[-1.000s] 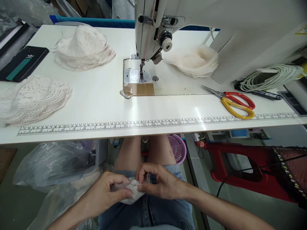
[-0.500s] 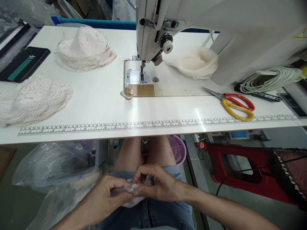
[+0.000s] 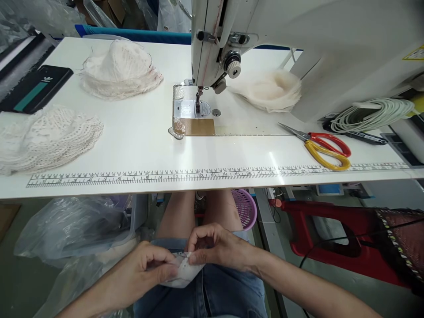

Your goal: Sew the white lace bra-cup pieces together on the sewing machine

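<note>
The small white lace piece sits in my lap, on the denim shorts, below the front edge of the sewing table. Against a second ago it has barely travelled: it has come down a touch and spread a little flatter between my hands, and the view has tipped slightly. My left hand is closed on its left edge, thumb over fingers, and my right hand pinches its top right edge with curled fingertips, the two hands almost touching. Both held it the same way half a second ago; only the fingers have shifted along the edge. I judge that I am working the piece round in my fingers, aligning or picking at it, not yet bringing it up to the sewing machine.

Up on the table nothing has moved: a lace stack at the left, another stack behind it, a pale fabric pile beside the machine, and scissors at the right.
</note>
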`<state>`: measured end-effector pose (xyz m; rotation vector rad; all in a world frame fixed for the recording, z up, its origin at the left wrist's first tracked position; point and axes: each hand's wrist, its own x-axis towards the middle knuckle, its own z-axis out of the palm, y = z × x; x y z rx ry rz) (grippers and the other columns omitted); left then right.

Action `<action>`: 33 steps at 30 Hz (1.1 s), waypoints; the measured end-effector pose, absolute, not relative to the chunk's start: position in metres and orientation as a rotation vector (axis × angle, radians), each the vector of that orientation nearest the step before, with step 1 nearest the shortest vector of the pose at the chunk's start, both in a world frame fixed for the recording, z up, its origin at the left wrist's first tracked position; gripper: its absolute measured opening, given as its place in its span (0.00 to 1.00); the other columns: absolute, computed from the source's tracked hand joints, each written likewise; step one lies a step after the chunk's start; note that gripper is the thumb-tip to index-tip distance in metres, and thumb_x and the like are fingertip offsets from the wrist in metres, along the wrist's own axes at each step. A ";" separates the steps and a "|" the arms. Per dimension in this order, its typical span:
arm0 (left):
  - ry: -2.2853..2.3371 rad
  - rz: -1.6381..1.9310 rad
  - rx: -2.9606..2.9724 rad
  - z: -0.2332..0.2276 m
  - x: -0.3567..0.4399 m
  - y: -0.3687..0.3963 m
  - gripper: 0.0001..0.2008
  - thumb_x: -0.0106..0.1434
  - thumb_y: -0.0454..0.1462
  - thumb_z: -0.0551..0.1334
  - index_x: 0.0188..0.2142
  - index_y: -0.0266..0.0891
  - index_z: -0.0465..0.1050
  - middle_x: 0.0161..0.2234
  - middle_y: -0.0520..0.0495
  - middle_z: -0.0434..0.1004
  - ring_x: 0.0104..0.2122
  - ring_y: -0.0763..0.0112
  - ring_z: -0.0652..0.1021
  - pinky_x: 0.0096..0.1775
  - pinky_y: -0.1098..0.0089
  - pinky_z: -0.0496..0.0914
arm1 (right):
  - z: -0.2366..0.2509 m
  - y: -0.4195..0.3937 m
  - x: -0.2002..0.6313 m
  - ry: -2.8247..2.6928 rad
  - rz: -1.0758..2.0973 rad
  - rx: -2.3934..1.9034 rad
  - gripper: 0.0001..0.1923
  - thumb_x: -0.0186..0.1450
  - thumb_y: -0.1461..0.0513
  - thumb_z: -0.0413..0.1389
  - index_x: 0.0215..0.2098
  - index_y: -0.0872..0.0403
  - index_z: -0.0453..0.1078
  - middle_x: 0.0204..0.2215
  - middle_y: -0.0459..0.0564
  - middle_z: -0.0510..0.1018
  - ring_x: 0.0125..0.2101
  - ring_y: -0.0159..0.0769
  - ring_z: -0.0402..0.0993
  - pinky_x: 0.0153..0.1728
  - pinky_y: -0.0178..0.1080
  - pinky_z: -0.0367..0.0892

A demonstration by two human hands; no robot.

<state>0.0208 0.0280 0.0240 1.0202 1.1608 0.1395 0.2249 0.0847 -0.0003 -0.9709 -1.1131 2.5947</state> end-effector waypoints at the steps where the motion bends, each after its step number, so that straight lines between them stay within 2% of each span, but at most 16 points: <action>1: 1.145 0.137 1.027 0.024 0.020 0.028 0.19 0.60 0.47 0.57 0.26 0.34 0.75 0.20 0.55 0.57 0.23 0.76 0.58 0.24 0.75 0.51 | -0.002 0.085 0.225 -1.083 2.601 -0.982 0.18 0.46 0.54 0.68 0.25 0.59 0.70 0.22 0.43 0.72 0.24 0.26 0.66 0.30 0.32 0.61; 4: 1.113 0.168 1.004 0.025 0.016 0.030 0.22 0.62 0.50 0.55 0.26 0.34 0.74 0.21 0.54 0.56 0.24 0.75 0.57 0.25 0.74 0.51 | -0.005 0.084 0.226 -1.042 2.580 -1.027 0.19 0.45 0.54 0.68 0.25 0.59 0.70 0.21 0.43 0.72 0.23 0.25 0.66 0.28 0.31 0.60; 10: 1.096 0.247 0.894 0.025 0.013 0.035 0.25 0.61 0.53 0.54 0.29 0.34 0.77 0.21 0.52 0.62 0.25 0.73 0.61 0.27 0.74 0.56 | -0.008 0.086 0.227 -0.994 2.552 -1.083 0.18 0.46 0.55 0.68 0.24 0.60 0.69 0.20 0.42 0.72 0.22 0.23 0.65 0.26 0.29 0.59; 15: 1.153 0.148 0.795 0.025 0.015 0.038 0.16 0.56 0.47 0.63 0.30 0.35 0.79 0.22 0.52 0.69 0.24 0.74 0.64 0.27 0.75 0.58 | -0.013 0.087 0.228 -0.988 2.540 -1.069 0.18 0.46 0.56 0.68 0.25 0.60 0.70 0.21 0.43 0.72 0.23 0.25 0.65 0.27 0.30 0.59; 18: 1.175 0.160 0.785 0.025 0.014 0.037 0.14 0.54 0.45 0.64 0.29 0.35 0.80 0.22 0.51 0.72 0.24 0.74 0.66 0.27 0.76 0.59 | -0.018 0.087 0.229 -0.997 2.539 -1.032 0.18 0.47 0.56 0.68 0.26 0.60 0.69 0.21 0.43 0.72 0.23 0.25 0.64 0.26 0.30 0.58; 26: 1.094 0.316 0.831 0.019 0.008 0.037 0.25 0.59 0.53 0.57 0.30 0.33 0.79 0.25 0.46 0.74 0.27 0.69 0.69 0.30 0.73 0.62 | -0.023 0.089 0.229 -1.061 2.475 -1.058 0.18 0.50 0.54 0.66 0.27 0.59 0.68 0.21 0.43 0.70 0.23 0.25 0.62 0.26 0.30 0.54; 30: 1.083 0.353 0.811 0.016 0.008 0.036 0.26 0.59 0.54 0.56 0.30 0.32 0.79 0.23 0.48 0.72 0.26 0.71 0.67 0.29 0.73 0.60 | -0.024 0.089 0.229 -1.078 2.460 -1.070 0.19 0.51 0.54 0.66 0.26 0.60 0.68 0.20 0.43 0.69 0.22 0.25 0.61 0.25 0.30 0.53; 33: 1.063 0.355 0.775 0.017 0.009 0.036 0.25 0.60 0.54 0.56 0.31 0.33 0.79 0.25 0.47 0.74 0.27 0.69 0.69 0.31 0.73 0.61 | -0.025 0.089 0.229 -1.101 2.440 -1.061 0.18 0.52 0.54 0.65 0.27 0.60 0.67 0.20 0.43 0.69 0.22 0.25 0.60 0.25 0.30 0.52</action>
